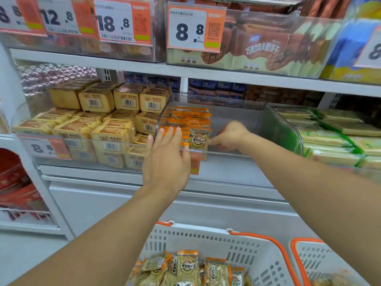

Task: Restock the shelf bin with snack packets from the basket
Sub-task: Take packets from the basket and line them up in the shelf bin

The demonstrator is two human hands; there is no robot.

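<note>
While the front snack packet stands upright at the shelf bin's left end, my right hand pinches its edge and my left hand, fingers spread wide, braces the row. Released early, it may topple forward into the bin's bare stretch. The basket waits below the bin.
</note>
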